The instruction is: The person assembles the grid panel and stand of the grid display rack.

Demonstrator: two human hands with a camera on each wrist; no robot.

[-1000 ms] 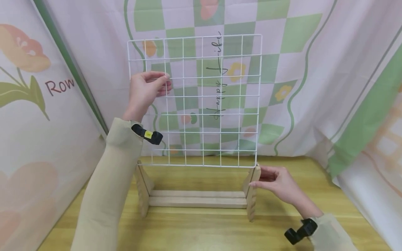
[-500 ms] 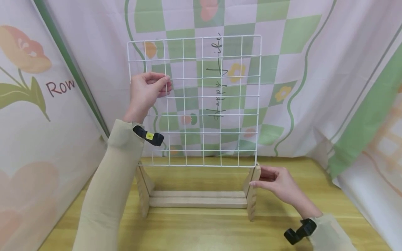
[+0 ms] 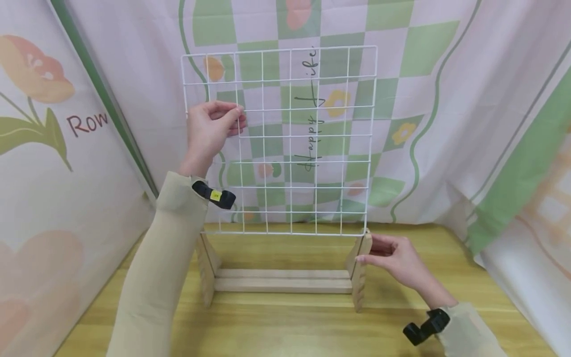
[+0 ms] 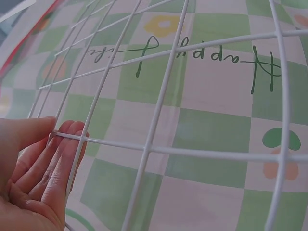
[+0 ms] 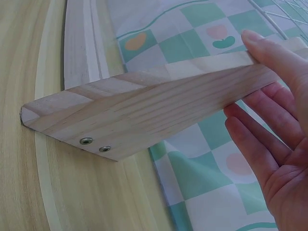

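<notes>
Checkered curtain (image 3: pixel 343 25) hangs behind our surface (image 3: pixel 285 329), which reaches past both sides of the wooden stand (image 3: pixel 283 285). Our left grip (image 3: pixel 207 128) pinches the white wire grid (image 3: pixel 291 135), its lower edge at the stand's top; our right grip (image 3: pixel 397 262) pinches the right upright (image 3: pixel 360 277).

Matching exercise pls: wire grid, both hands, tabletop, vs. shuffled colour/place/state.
Column 1
1. wire grid
2. left hand
3. right hand
4. tabletop

Column 2
A. holds the side panel at the person's right
B. under the wooden stand
C. white, rising above the stand
D. pinches a wire between thumb and fingers

Pairs: 1-C, 2-D, 3-A, 4-B
</notes>
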